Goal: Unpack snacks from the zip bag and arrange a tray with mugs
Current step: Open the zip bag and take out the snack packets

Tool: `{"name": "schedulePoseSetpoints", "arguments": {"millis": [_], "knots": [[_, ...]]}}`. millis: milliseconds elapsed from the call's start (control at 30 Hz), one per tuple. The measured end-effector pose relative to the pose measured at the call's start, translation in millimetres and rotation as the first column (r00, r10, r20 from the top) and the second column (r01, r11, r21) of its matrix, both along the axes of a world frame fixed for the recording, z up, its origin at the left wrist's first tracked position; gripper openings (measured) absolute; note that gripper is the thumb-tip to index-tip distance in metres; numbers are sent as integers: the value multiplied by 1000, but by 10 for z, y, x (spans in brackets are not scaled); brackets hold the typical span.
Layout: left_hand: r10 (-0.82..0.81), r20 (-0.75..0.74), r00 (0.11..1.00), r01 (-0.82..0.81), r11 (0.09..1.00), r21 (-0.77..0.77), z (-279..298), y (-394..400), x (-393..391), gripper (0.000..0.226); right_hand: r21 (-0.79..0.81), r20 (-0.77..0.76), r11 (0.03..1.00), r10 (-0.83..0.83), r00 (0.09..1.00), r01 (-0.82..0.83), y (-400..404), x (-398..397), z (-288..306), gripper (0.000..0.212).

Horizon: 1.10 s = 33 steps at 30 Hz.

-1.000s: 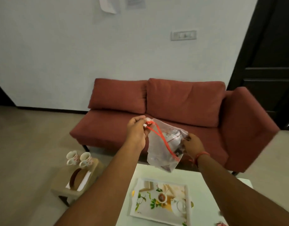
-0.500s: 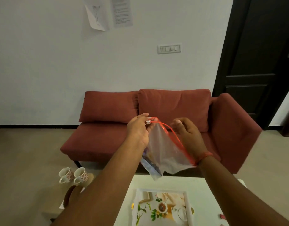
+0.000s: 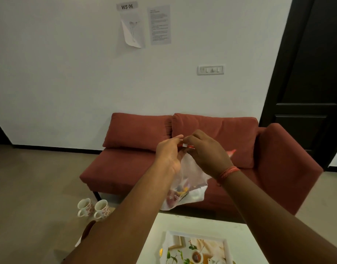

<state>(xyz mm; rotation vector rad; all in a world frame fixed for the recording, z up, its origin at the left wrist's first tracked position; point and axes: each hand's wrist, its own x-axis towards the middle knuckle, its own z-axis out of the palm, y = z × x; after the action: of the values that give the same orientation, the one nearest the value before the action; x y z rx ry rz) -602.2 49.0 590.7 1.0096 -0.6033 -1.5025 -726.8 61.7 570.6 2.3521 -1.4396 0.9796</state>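
Observation:
A clear zip bag [image 3: 188,180] with a red zip strip hangs in the air in front of the sofa, with coloured snack packets in its bottom. My left hand [image 3: 168,153] pinches the zip end at the top left. My right hand [image 3: 203,153] pinches the same zip top right beside it, fingertips nearly touching the left ones. Two white flowered mugs [image 3: 94,207] stand on a low stool at the lower left. A printed white tray [image 3: 196,248] lies on the white table [image 3: 240,233] at the bottom.
A red sofa [image 3: 135,164] stands against the white wall behind the bag. A dark door [image 3: 308,82] is at the right. The low stool [image 3: 83,239] with the mugs is mostly hidden by my left forearm.
My right hand moved up from the bag's side to the zip top next to my left hand. The bag now hangs straight down. The view tilted upward.

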Motion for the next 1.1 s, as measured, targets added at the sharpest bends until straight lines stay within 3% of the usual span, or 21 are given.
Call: {"name": "schedulePoseSetpoints", "arguments": {"millis": [167, 267, 367, 433, 567, 700, 800, 967, 1100], "knots": [[-121, -27, 992, 118, 989, -85, -1, 22, 59, 20, 7, 78, 1000, -4, 997, 3, -69, 3, 143, 17], [-179, 216, 960, 224, 952, -208, -12, 48, 102, 19, 28, 137, 999, -28, 990, 24, -103, -44, 236, 19], [-44, 568, 822, 268, 910, -317, -2, 29, 141, 16, 41, 126, 999, -34, 991, 29, -127, -76, 282, 20], [108, 695, 711, 262, 877, -404, 5, -17, 152, 16, 49, 131, 999, -24, 991, 18, -127, -87, 293, 20], [289, 757, 586, 295, 794, -531, 0, -104, 140, 16, 69, 131, 998, -16, 991, 7, -125, -137, 324, 14], [404, 752, 521, 337, 712, -616, 7, -158, 138, 14, 95, 93, 995, 9, 996, -17, -142, -182, 379, 7], [396, 752, 527, 338, 714, -613, 41, -187, 109, 16, 82, 105, 997, 8, 994, -16, -166, -204, 385, 10], [276, 739, 615, 310, 777, -548, 99, -234, 88, 16, 85, 201, 996, 19, 979, -37, -210, -242, 369, 8], [287, 696, 658, 228, 805, -548, 80, -332, 145, 20, 102, 241, 994, 20, 970, -46, -237, -317, 323, 8]]}}
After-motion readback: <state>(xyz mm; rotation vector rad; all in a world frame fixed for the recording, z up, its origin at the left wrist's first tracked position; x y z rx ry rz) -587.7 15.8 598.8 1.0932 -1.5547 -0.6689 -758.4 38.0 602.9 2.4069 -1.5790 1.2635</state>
